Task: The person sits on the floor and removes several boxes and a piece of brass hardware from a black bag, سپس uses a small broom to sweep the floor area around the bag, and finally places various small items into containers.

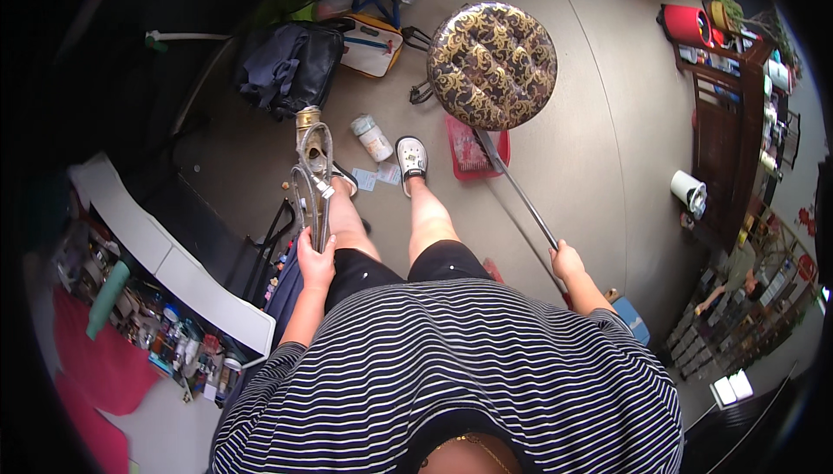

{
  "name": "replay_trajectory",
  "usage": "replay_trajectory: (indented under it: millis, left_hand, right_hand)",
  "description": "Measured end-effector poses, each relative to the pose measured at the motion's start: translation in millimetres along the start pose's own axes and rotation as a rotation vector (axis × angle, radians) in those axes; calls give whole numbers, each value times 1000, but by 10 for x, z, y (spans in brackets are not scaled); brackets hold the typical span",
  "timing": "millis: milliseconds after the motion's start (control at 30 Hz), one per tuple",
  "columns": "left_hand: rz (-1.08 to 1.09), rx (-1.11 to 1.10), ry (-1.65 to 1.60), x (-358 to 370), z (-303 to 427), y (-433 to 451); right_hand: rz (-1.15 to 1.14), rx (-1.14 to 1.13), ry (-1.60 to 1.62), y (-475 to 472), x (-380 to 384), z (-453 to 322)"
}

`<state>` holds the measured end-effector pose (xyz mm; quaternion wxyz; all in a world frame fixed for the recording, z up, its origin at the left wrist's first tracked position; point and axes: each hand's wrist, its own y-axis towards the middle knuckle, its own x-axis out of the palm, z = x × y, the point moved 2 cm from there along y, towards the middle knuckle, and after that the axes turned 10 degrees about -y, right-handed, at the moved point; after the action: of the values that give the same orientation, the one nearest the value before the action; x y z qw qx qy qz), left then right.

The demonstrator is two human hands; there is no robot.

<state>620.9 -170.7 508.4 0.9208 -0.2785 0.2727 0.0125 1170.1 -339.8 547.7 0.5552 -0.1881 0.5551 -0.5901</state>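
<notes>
At the left, my left hand (pixel 317 259) is closed around looped braided metal hoses (pixel 312 181) with pale fittings. A brass-coloured metal fitting (pixel 308 126) shows at the loops' far end; how they join is unclear. My right hand (pixel 567 262) grips a long metal handle (pixel 524 197) running up and left to a dark bristled broom head (pixel 487 145). That head is over a red plastic basin or dustpan (pixel 473 165), partly hidden under a round stool's tufted cushion (pixel 492 65) with a gold scroll pattern.
A white bottle (pixel 372 138) lies near my feet beside small printed papers (pixel 376 176). Bags (pixel 369 44) and a dark bag with cloth (pixel 286 67) stand at the upper left. A cluttered white-edged table (pixel 208 292) is at the left. A white bin (pixel 688 193) stands by a wooden cabinet.
</notes>
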Motion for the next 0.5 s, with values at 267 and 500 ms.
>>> replay_trajectory:
  millis: [267, 500]
  left_hand:
    - [-7, -61, -19, 294, 12, -368]
    - [39, -200, -371, 620, -133, -708]
  right_hand:
    - [157, -310, -73, -219, -696, -328]
    - [192, -556, -240, -388, -1056, -1110]
